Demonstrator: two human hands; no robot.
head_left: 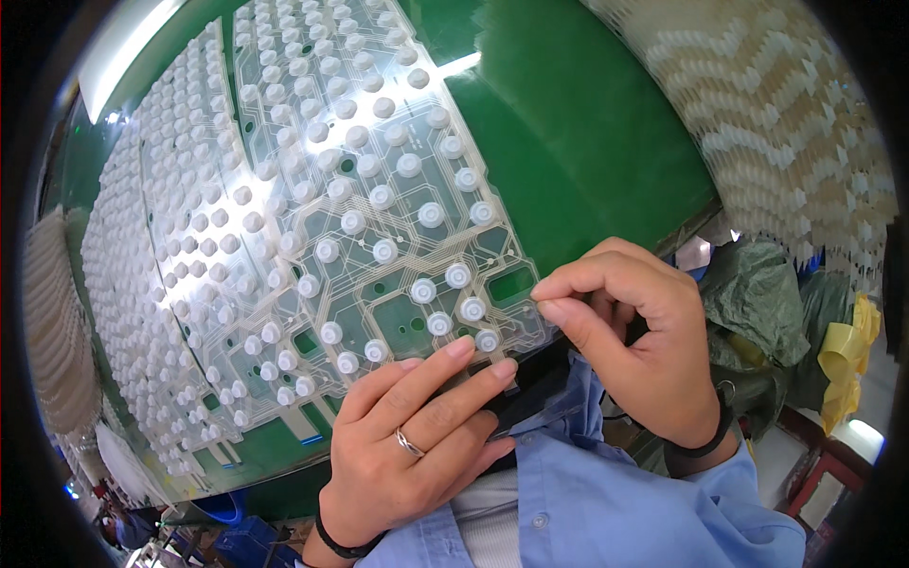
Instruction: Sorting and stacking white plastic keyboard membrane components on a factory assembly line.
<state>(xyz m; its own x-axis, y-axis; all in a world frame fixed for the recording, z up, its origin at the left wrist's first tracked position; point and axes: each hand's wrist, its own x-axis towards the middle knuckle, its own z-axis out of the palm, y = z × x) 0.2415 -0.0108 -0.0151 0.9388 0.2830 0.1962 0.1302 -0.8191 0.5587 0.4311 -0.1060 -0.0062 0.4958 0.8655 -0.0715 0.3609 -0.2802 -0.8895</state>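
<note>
1. Green work table (pixel 578 142) fills my view, with a stack of white honeycomb mesh sheets (pixel 786 123) at upper right.
2. Clear membrane sheet (pixel 379 237), printed with pale circuit traces and studded with white rubber domes (pixel 431 215), lies across the table over further dome-covered sheets (pixel 170 284).
3. My left hand (pixel 407 445), ring on one finger, rests flat, fingers extended, on the sheet's near edge.
4. My right hand (pixel 634 331) pinches the sheet's near right corner between thumb and forefinger.
5. Crumpled grey-green bag (pixel 757 293) and yellow bag (pixel 847 350) sit at right.
</note>
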